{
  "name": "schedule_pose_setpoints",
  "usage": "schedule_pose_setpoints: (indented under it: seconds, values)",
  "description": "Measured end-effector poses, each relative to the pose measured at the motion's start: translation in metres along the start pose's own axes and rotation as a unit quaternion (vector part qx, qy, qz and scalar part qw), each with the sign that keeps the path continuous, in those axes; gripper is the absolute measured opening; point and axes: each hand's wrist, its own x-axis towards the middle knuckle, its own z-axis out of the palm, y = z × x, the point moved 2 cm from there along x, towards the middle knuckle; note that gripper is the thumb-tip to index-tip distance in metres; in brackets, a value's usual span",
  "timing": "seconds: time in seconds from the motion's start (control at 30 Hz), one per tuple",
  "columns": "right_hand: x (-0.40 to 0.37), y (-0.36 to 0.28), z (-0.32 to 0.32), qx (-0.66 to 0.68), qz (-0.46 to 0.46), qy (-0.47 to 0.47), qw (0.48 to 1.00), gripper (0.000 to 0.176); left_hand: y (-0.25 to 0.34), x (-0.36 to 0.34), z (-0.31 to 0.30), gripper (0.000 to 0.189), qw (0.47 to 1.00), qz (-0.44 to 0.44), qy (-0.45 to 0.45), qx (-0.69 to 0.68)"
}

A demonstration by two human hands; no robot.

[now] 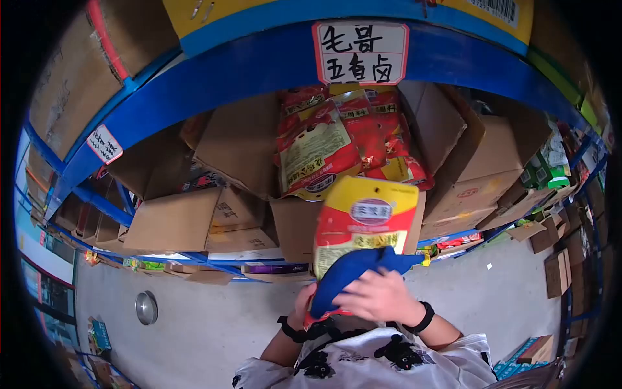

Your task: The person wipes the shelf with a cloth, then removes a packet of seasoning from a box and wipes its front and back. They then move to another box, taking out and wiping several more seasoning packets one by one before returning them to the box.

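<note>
A red and yellow seasoning packet stands tilted in front of my chest. My left hand grips its lower left edge; part of that hand is hidden behind the packet. Across the packet's lower front lies a blue cloth. My right hand is closed on the cloth and presses it against the packet, slightly blurred. Just beyond, an open cardboard box on the shelf holds several similar packets, lying on top of one another.
A blue shelf beam with a handwritten label crosses above the box. Other open cartons stand on both sides. A round metal bowl lies on the grey floor at left. More loaded shelves rise at right.
</note>
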Motion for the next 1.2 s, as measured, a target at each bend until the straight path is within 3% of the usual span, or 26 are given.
schedule_pose_setpoints:
  seconds: [0.07, 0.17, 0.23, 0.3, 0.37, 0.4, 0.43, 0.47, 0.5, 0.53, 0.57, 0.63, 0.67, 0.7, 0.73, 0.77, 0.8, 0.83, 0.87, 0.9, 0.97, 1.0, 1.07, 1.2]
  values:
    - [0.002, 0.016, -0.002, -0.057, 0.040, 0.053, 0.996, 0.032, -0.002, -0.002, 0.026, 0.060, 0.955, -0.080, 0.101, 0.267]
    - [0.008, 0.045, -0.012, -0.025, 0.153, 0.106, 0.982, 0.031, -0.005, -0.001, 0.039, 0.074, 0.957, -0.147, 0.062, 0.242]
    - [0.003, 0.062, -0.007, 0.050, 0.254, 0.167, 0.951, 0.033, -0.008, -0.004, 0.047, 0.071, 0.951, -0.142, 0.085, 0.263]
    - [-0.006, 0.066, -0.003, 0.088, 0.275, 0.169, 0.942, 0.037, -0.007, -0.010, 0.042, 0.070, 0.944, -0.134, 0.108, 0.283]
    - [-0.014, 0.068, -0.002, 0.165, 0.392, 0.176, 0.888, 0.042, -0.002, -0.020, 0.011, 0.076, 0.973, -0.146, 0.039, 0.175]
    - [-0.026, 0.080, 0.011, 0.181, 0.382, 0.238, 0.874, 0.047, 0.000, -0.023, -0.006, 0.069, 0.990, -0.100, -0.093, 0.043]
    - [-0.030, 0.084, 0.007, 0.182, 0.383, 0.238, 0.874, 0.047, 0.003, -0.024, -0.007, 0.069, 0.990, -0.100, -0.093, 0.043]
    - [-0.034, 0.089, 0.003, 0.389, 0.387, 0.341, 0.763, 0.056, 0.009, -0.024, -0.009, 0.065, 0.997, 0.000, -0.066, 0.042]
    - [-0.036, 0.092, 0.001, 0.570, 0.365, 0.423, 0.602, 0.067, 0.016, -0.024, -0.009, 0.061, 0.993, 0.099, -0.040, 0.041]
    - [-0.035, 0.090, -0.006, 0.572, 0.348, 0.441, 0.597, 0.077, 0.019, -0.020, 0.002, 0.061, 0.994, 0.098, -0.038, 0.040]
    - [-0.035, 0.087, -0.009, 0.581, 0.326, 0.446, 0.597, 0.084, 0.024, -0.016, 0.012, 0.061, 0.992, 0.129, -0.007, 0.014]
    - [-0.048, 0.075, -0.003, 0.543, 0.245, 0.399, 0.697, 0.082, 0.030, -0.005, 0.019, 0.060, 0.987, 0.159, 0.027, -0.015]
    - [-0.050, 0.065, 0.000, 0.543, 0.221, 0.376, 0.718, 0.073, 0.033, 0.000, 0.018, 0.061, 0.987, 0.160, 0.016, 0.003]
    - [-0.053, 0.052, 0.012, 0.431, 0.256, 0.307, 0.809, 0.068, 0.036, 0.003, 0.018, 0.061, 0.987, 0.160, 0.006, 0.022]
    - [-0.029, 0.032, -0.006, 0.410, 0.218, 0.246, 0.851, 0.074, 0.031, 0.008, 0.018, 0.057, 0.987, 0.150, -0.022, 0.056]
    - [-0.048, 0.031, 0.033, 0.276, 0.148, 0.247, 0.917, 0.063, 0.026, 0.011, 0.021, 0.057, 0.987, 0.149, -0.023, 0.058]
    - [-0.007, 0.011, -0.002, 0.209, -0.025, 0.199, 0.957, 0.052, 0.019, 0.015, 0.025, 0.055, 0.993, 0.114, -0.018, 0.029]
    - [0.014, -0.003, -0.007, 0.147, -0.078, 0.104, 0.981, 0.042, 0.014, 0.017, 0.027, 0.054, 0.997, 0.079, -0.013, -0.001]
    - [0.026, -0.017, -0.005, 0.101, -0.099, 0.032, 0.989, 0.044, 0.008, 0.004, -0.020, 0.054, 0.983, -0.002, 0.162, 0.087]
    - [0.028, -0.023, 0.003, 0.052, -0.116, -0.010, 0.992, 0.047, 0.005, 0.017, 0.018, 0.056, 0.996, 0.043, 0.006, -0.074]
    - [0.019, -0.022, 0.020, 0.025, -0.071, -0.016, 0.997, 0.050, 0.010, 0.017, 0.005, 0.056, 0.993, -0.026, 0.109, 0.023]
    - [0.021, -0.020, 0.017, 0.024, -0.072, -0.016, 0.997, 0.050, 0.010, 0.017, -0.001, 0.056, 0.994, -0.026, 0.107, 0.024]
    - [0.024, -0.013, 0.007, 0.006, -0.056, 0.012, 0.998, 0.047, 0.010, 0.012, -0.005, 0.054, 0.995, 0.038, -0.069, -0.060]
    - [0.013, 0.018, -0.008, -0.067, 0.055, 0.112, 0.990, 0.039, 0.025, 0.010, 0.010, 0.054, 0.994, 0.072, -0.061, 0.064]
